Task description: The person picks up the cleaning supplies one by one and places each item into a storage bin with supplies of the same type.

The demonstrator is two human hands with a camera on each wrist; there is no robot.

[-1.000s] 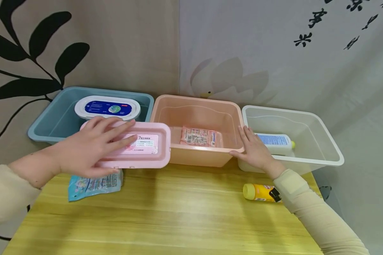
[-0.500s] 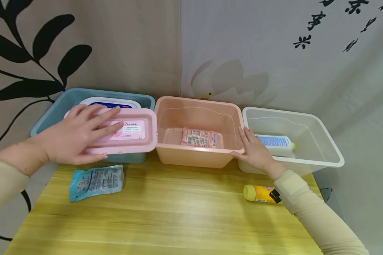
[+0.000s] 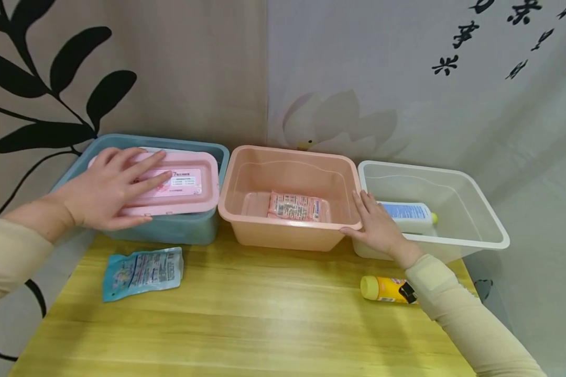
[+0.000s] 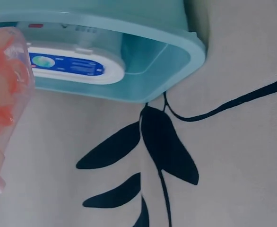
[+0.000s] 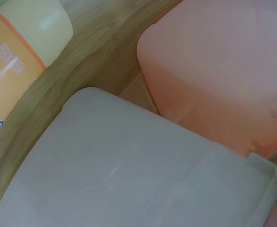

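My left hand [image 3: 106, 188] grips a pink-lidded box [image 3: 188, 183] from above, its fingers spread over the lid and the thumb along the near side. The box is over the blue bin [image 3: 170, 231] on the left. In the left wrist view its clear wall [image 4: 8, 85] shows coral-coloured contents. Inside the bin lies a white tub with a blue label [image 4: 77, 66], mostly covered by the box in the head view. My right hand [image 3: 379, 225] rests with straight fingers where the peach bin [image 3: 287, 235] meets the white bin [image 3: 453, 252].
A pink packet [image 3: 294, 207] lies in the peach bin, and a white bottle [image 3: 407, 215] lies in the white one. On the wooden table [image 3: 264, 324] are a light-blue pouch [image 3: 143, 273] at left and a yellow bottle [image 3: 384, 289] near my right sleeve. A patterned curtain hangs behind.
My left hand has carried the pink-lidded box left and back, from in front of the blue bin to over it. The right hand stays at the bins' rims.
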